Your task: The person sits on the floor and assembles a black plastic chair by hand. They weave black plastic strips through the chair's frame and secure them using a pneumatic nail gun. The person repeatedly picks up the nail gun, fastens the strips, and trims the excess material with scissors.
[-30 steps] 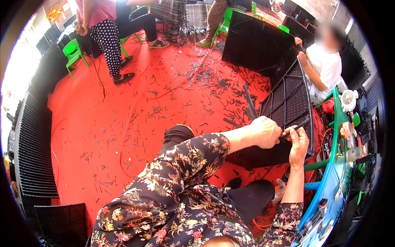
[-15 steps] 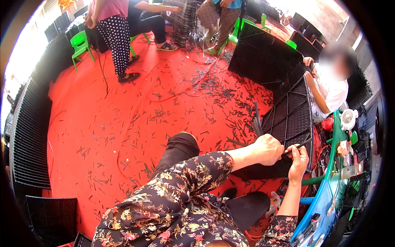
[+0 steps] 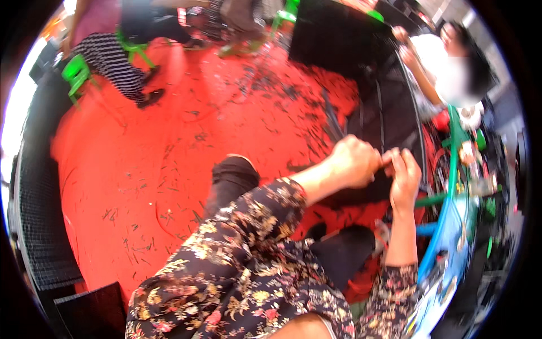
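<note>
Flat black plastic strips (image 3: 333,116) stick out beyond my left hand (image 3: 354,162), which is closed in a fist round them. My right hand (image 3: 405,175) is raised just to its right, palm partly showing, with thumb and fingertips pinched close to the left fist. Motion blur hides whatever lies between those fingertips. Just beyond both hands leans a black woven panel (image 3: 389,110) with a ribbed frame, its lower part partly covered by my hands.
A co-worker in a white top (image 3: 432,62) grips the panel's far edge. On the right, a blue-green table (image 3: 437,243) carries a small white fan (image 3: 470,116). Cut black scraps litter the red floor (image 3: 130,186). Green chairs (image 3: 76,73) and other people are at the back.
The view has shifted and blurred. My hands have drawn closer together, and the black strip piece that showed past my right fingers is no longer visible. The co-worker leans further forward.
</note>
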`<state>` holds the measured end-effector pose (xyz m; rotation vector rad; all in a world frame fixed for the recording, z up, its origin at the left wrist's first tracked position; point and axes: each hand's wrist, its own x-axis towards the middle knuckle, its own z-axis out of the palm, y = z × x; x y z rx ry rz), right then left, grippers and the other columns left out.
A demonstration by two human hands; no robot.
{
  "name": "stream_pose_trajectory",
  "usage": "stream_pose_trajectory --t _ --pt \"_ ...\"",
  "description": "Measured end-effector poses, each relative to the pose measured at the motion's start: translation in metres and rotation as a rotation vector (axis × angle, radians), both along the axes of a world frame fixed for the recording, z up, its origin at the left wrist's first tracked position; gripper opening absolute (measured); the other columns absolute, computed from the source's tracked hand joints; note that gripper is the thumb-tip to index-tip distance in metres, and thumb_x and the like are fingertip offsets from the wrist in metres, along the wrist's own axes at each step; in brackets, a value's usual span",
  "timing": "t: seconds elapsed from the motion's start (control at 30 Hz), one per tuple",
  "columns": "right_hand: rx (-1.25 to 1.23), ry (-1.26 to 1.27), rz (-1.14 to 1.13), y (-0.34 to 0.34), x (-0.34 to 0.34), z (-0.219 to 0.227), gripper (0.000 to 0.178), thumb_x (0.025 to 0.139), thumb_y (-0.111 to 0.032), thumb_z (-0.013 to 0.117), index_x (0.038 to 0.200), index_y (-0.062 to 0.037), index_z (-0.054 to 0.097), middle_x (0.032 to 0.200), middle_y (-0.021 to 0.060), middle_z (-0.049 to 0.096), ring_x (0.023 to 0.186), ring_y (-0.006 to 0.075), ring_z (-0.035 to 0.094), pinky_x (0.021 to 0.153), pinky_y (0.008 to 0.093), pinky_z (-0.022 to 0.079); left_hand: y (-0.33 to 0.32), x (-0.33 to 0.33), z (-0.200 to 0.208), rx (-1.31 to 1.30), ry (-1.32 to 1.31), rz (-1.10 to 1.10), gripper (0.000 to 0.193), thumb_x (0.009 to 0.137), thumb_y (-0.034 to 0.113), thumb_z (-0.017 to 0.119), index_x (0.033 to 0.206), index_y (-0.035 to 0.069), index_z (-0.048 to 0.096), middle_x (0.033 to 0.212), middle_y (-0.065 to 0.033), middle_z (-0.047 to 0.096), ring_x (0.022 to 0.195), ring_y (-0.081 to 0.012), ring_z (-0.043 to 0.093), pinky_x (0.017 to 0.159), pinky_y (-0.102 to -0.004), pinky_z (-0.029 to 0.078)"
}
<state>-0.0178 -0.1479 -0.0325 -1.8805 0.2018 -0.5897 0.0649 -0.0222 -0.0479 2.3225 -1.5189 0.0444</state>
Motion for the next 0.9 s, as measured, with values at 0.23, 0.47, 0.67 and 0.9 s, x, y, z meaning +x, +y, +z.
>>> stream_pose_trajectory --t 0.23,0.47,0.67,0.9 --pt "0.326 -0.168 0.022 0.002 -0.004 -0.012 0.023 0.093 -0.011 0.051 0.070 -0.0065 0.052 0.067 0.0038 0.060 0.057 0.0052 0.042 0.055 0.0199 0.034 -0.003 0.000 0.009 0.020 0.055 0.066 0.039 0.073 0.043 0.069 0.084 0.006 0.063 0.078 -0.0108 0.065 0.080 -0.0287 0.065 0.069 -0.0402 0.051" --pt "0.287 -0.177 0.053 0.008 -0.017 0.004 0.023 0.093 -0.009 0.051 0.070 -0.0052 0.050 0.064 0.0017 0.055 0.058 0.0057 0.047 0.055 0.0204 0.036 -0.004 -0.003 0.000 -0.078 -0.003 0.058 0.037 0.069 0.038 0.073 0.081 0.004 0.062 0.075 -0.0118 0.064 0.074 -0.0314 0.064 0.066 -0.0406 0.050" --pt "0.013 -0.030 0.029 -0.003 0.023 0.022 0.025 0.088 -0.012 0.055 0.066 -0.0004 0.053 0.057 0.0039 0.055 0.052 0.0088 0.051 0.050 0.0247 0.040 -0.008 -0.004 -0.011 -0.184 -0.078 0.060 0.027 0.072 0.028 0.069 0.079 0.004 0.061 0.074 -0.0112 0.062 0.071 -0.0301 0.062 0.067 -0.0399 0.049" --pt "-0.479 0.182 0.173 -0.031 0.069 0.018 0.025 0.082 -0.022 0.060 0.065 -0.0030 0.057 0.058 0.0105 0.058 0.054 0.0201 0.058 0.056 0.0327 0.046 0.006 -0.022 0.011 -0.207 -0.130 0.060 0.023 0.071 0.024 0.069 0.075 0.005 0.058 0.071 -0.0096 0.059 0.070 -0.0289 0.061 0.066 -0.0398 0.047"
